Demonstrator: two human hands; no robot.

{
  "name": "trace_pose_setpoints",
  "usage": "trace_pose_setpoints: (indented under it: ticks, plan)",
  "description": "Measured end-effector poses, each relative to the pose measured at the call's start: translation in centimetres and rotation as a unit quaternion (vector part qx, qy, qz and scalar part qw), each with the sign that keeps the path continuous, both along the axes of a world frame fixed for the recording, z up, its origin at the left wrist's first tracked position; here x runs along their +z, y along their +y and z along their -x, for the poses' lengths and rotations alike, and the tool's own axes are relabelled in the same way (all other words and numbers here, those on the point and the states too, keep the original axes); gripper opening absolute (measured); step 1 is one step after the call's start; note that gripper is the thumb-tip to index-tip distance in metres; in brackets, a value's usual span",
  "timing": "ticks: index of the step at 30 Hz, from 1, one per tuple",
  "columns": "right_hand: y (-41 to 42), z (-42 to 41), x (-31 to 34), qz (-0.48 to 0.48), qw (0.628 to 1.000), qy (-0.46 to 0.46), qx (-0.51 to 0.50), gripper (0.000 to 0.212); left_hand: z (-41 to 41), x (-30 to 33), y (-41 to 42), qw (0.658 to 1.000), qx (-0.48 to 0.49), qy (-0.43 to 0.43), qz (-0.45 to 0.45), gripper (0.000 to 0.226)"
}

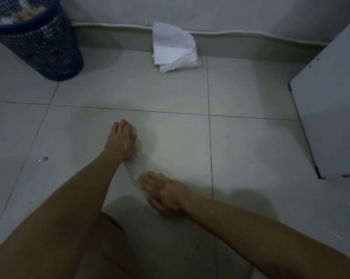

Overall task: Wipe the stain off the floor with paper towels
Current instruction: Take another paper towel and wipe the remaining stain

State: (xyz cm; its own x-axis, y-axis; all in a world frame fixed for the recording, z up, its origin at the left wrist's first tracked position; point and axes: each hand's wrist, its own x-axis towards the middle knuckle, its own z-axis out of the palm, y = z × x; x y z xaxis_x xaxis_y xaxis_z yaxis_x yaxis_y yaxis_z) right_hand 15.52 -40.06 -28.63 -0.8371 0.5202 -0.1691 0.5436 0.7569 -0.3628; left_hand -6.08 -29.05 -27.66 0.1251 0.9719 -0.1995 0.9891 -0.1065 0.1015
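Paper towel [139, 164] under both flat hands

The pale tiled floor [250, 150] carried a blue mesh bin [39, 43] far left, a stack of paper towels [174, 49] against the far skirting, a white cabinet [331, 109] right, and one paper towel [139, 162] spread flat near the middle.

paper towel [139, 162]: white, flat on floor [250, 137] | pinned beneath both grips, spanning between them | stain: not discernible
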Motion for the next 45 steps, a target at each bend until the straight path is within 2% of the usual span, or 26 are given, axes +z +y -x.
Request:
trace_pose_setpoints:
  ticks: [3, 6, 8, 12, 16, 22, 24, 27, 29, 32, 33, 35, 36, 39, 41, 45]
  plan:
    - [-1.7, -4.7, -0.3, 0.008, 0.999, -0.008, 0.036, 0.058, -0.2, 0.4, 0.0, 1.0, 0.007, -0.013, -0.002, 0.046]
    - [-1.8, -9.4, -0.3, 0.014, 1.0, -0.013, 0.015, 0.056, -0.6, 0.5, 0.0, 1.0, 0.006, -0.015, 0.016, 0.039]
    - [-0.5, -12.0, -0.3, 0.008, 1.0, -0.018, -0.017, 0.055, -0.9, 0.9, -0.1, 0.999, 0.005, -0.029, 0.03, 0.039]
    - [2.9, -15.2, -0.1, -0.007, 0.994, -0.047, -0.094, 0.059, -1.5, 1.5, -0.3, 0.999, 0.012, -0.03, -0.001, 0.035]
    - [5.8, -16.6, 0.1, -0.041, 0.977, -0.02, -0.208, 0.054, -1.6, 1.4, -0.4, 0.998, 0.029, -0.038, -0.029, 0.037]
    - [10.0, -17.0, 0.9, 0.001, 0.953, -0.04, -0.302, 0.051, -1.7, 0.9, 0.0, 0.998, 0.013, -0.034, -0.052, 0.041]
    - [11.8, -17.3, 1.2, 0.037, 0.933, -0.042, -0.355, 0.051, -1.6, 0.8, 0.1, 0.998, 0.03, -0.034, -0.04, 0.044]
    - [14.1, -17.6, 1.1, 0.043, 0.925, -0.039, -0.375, 0.049, -1.3, 0.4, 0.4, 0.997, 0.049, -0.051, -0.036, 0.045]
    - [14.5, -17.5, 1.1, 0.026, 0.899, 0.026, -0.436, 0.042, -1.6, 0.7, 0.2, 0.996, 0.065, -0.06, -0.014, 0.04]
    - [14.8, -16.7, 1.7, 0.046, 0.827, 0.096, -0.552, 0.017, -1.8, 1.0, 0.6, 0.996, 0.068, -0.048, 0.018, 0.042]
    - [15.1, -16.4, 2.4, 0.087, 0.796, 0.13, -0.585, 0.021, -1.6, 1.1, 1.0, 0.996, 0.072, -0.042, 0.021, 0.044]
    - [15.5, -15.9, 3.3, 0.117, 0.775, 0.145, -0.605, 0.036, -1.5, 1.6, 1.8, 0.99, 0.113, -0.055, 0.056, 0.048]
    - [15.8, -15.6, 3.6, 0.114, 0.756, 0.16, -0.624, 0.037, -1.6, 2.0, 2.1, 0.988, 0.126, -0.062, 0.066, 0.047]
    - [16.4, -13.9, 4.5, 0.167, 0.659, 0.277, -0.679, 0.027, -2.2, 3.4, 2.6, 0.988, 0.125, -0.073, 0.056, 0.048]
    - [16.7, -12.5, 5.4, 0.242, 0.61, 0.331, -0.678, 0.026, -2.7, 4.3, 3.0, 0.987, 0.121, -0.1, 0.039, 0.047]
    - [17.3, -9.8, 8.0, 0.331, 0.562, 0.421, -0.63, 0.027, -3.9, 6.8, 4.1, 0.98, 0.111, -0.165, 0.01, 0.041]
